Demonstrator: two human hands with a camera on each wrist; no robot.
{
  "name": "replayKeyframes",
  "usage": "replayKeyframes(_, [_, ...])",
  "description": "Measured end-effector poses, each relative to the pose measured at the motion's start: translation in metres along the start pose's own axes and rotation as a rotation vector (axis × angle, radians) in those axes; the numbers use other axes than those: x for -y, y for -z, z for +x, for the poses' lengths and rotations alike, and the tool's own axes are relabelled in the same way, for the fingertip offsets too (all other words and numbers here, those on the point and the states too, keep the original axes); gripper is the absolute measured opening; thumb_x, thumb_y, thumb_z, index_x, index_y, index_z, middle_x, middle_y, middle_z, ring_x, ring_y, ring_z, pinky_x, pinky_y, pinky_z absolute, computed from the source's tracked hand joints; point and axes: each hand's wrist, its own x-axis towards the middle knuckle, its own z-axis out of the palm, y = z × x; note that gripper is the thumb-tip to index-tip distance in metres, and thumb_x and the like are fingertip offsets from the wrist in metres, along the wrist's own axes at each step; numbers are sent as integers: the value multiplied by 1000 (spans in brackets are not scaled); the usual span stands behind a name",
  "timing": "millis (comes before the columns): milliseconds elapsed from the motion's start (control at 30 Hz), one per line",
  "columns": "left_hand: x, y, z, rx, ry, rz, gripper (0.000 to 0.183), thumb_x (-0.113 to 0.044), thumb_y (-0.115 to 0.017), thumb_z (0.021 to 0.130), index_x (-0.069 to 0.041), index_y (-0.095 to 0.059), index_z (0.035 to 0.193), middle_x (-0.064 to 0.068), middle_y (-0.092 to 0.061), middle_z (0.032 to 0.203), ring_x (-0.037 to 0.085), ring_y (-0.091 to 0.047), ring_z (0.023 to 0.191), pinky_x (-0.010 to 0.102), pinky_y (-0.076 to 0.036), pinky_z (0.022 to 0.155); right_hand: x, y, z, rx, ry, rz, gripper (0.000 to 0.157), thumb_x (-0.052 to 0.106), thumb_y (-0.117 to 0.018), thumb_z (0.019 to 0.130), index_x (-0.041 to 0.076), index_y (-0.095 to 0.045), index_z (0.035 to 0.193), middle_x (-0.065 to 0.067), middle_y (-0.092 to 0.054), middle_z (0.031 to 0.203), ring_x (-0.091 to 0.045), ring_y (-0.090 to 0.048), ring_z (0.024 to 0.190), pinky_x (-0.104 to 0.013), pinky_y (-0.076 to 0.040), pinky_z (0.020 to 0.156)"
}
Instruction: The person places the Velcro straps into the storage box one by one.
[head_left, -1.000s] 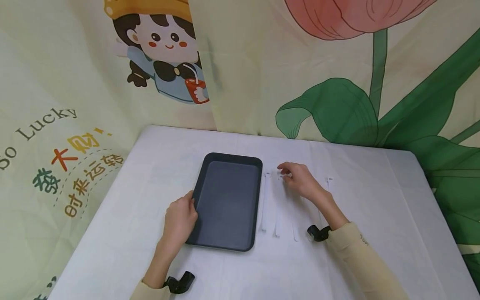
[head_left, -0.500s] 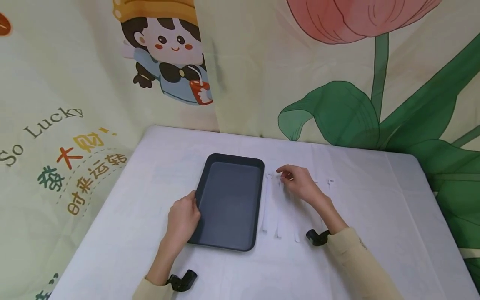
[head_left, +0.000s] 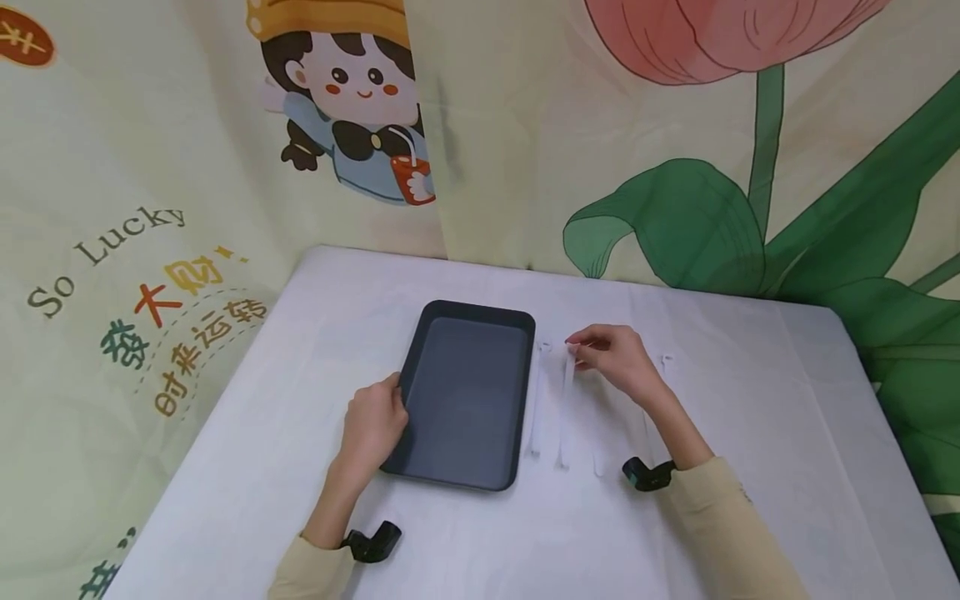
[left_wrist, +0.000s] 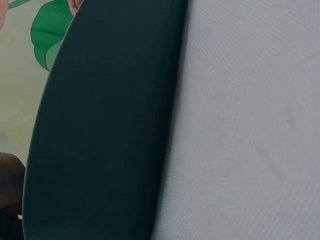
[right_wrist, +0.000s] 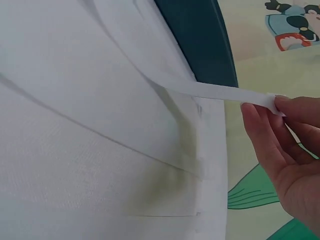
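In the head view, a dark rectangular baking tray (head_left: 480, 309) lies on the white-covered table. My left hand (head_left: 372, 423) grips its left rim, with the fingertips hidden by the tray's edge. My right hand (head_left: 617, 358) is just past the tray's right side, pinching the far end of a white flat strap (head_left: 566, 417) between thumb and fingers. In the right wrist view that strap (right_wrist: 215, 91) curves up from the cloth to the pinched end, while its near part stays low. Another white strap (head_left: 537, 408) lies between it and the tray.
More white straps lie under and beyond the right forearm; one shows its near end (head_left: 598, 465), another its far head (head_left: 666, 361). The table's white cloth (head_left: 495, 550) reaches a printed curtain (head_left: 495, 167) at the back. Each wrist carries a small black camera (head_left: 648, 475).
The right hand has taken hold of a strap's far end and raised it off the cloth. The left hand stays on the tray rim. The head view has shifted slightly.
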Motion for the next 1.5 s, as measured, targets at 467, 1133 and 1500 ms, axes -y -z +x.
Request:
replayKeyframes(467, [5, 8, 3, 74, 66, -61, 38, -3, -54, 100, 12, -61, 134, 32, -69, 119, 24, -58, 65, 33, -42, 54, 22, 14, -26, 7, 42, 114, 26, 19, -69, 100, 2, -72, 120, -16, -71, 115, -23, -76, 85, -29, -59, 85])
replayKeyframes(1133, [6, 8, 2, 71, 97, -64, 36, -4, -53, 100, 8, -63, 133, 28, -73, 111, 21, -57, 61, 32, -43, 53, 69, -31, -6, 54, 91, 477, 29, 11, -71, 97, -8, -69, 119, -14, -68, 111, -26, -72, 86, -46, -61, 79])
replayKeyframes(1500, [6, 8, 0, 54, 100, -52, 34, -5, -55, 100, 6, -66, 131, 25, -75, 108, 21, -59, 64, 35, -47, 56, 72, -67, 19, 71, 83, 561, 31, 8, -70, 97, -12, -67, 121, -12, -67, 103, -19, -67, 80, -39, -62, 74])
